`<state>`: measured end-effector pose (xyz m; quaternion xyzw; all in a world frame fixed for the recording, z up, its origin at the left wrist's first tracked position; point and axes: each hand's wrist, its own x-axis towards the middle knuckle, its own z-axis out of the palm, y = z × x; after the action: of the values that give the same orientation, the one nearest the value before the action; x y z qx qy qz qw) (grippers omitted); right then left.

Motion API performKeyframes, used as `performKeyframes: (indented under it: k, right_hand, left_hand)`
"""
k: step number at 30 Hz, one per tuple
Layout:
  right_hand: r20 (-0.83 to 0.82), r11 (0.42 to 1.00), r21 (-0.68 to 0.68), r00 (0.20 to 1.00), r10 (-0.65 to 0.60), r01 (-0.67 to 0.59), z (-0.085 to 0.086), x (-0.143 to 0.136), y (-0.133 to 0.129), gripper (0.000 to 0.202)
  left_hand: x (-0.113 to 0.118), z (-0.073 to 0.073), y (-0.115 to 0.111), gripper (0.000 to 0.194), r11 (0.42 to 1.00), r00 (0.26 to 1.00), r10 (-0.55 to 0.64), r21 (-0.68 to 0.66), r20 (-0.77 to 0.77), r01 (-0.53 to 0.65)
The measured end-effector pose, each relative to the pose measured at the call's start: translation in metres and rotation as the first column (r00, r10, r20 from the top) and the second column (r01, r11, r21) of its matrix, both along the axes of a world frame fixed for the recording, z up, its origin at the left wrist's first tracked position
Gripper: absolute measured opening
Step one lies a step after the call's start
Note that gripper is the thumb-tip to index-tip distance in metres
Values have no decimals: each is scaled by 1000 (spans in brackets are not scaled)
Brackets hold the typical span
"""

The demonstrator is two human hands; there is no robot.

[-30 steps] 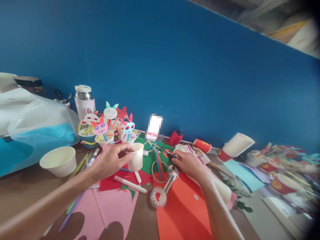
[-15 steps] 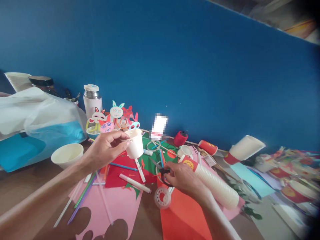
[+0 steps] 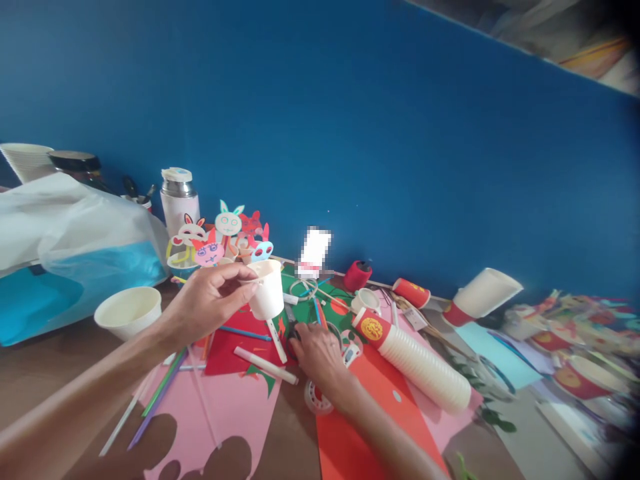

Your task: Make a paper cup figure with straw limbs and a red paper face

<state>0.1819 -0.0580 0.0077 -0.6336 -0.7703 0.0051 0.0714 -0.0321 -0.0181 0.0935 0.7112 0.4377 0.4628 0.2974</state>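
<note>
My left hand [image 3: 217,293] pinches a white paper cup [image 3: 267,290] by its rim, thumb outside, and holds it upright above the papers. To its right, my right hand [image 3: 315,347] is closed round the dark handles of a pair of scissors [image 3: 290,315]; their blades point away from me, close to the cup, and are partly blurred. Below the cup lie a white marker [image 3: 277,341] and a second, pale pen [image 3: 265,365]. A tape roll [image 3: 317,399] shows partly under my right wrist.
Paper animal figures [image 3: 229,222] stand at the back by a thermos [image 3: 180,200]. A long stack of paper cups [image 3: 425,367] lies on the right. Orange paper [image 3: 370,427], pink paper [image 3: 225,407] and straws [image 3: 157,397] cover the front. A white bowl [image 3: 127,313] stands left.
My right hand has moved left with the scissors, closer to the cup. My left hand still holds the cup in nearly the same place. The view has shifted slightly.
</note>
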Motion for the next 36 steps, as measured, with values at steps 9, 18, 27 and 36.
performKeyframes:
  k: [9, 18, 27, 36]
  right_hand:
    - [-583, 992, 116, 805, 109, -50, 13, 12, 1, 26]
    - [-846, 994, 72, 523, 105, -82, 13, -11, -9, 78]
    - [-949, 975, 17, 305, 86, -221, -2, -8, -3, 62]
    - [-705, 902, 288, 566, 428, -323, -12, 2, -2, 61]
  left_hand:
    - [20, -23, -2, 14, 989, 995, -96, -111, -2, 96]
    - [41, -42, -22, 6, 996, 984, -80, -60, -158, 72]
    - [17, -39, -5, 44, 979, 984, -139, 163, 109, 120]
    - [18, -98, 8, 94, 897, 897, -403, 116, -182, 426]
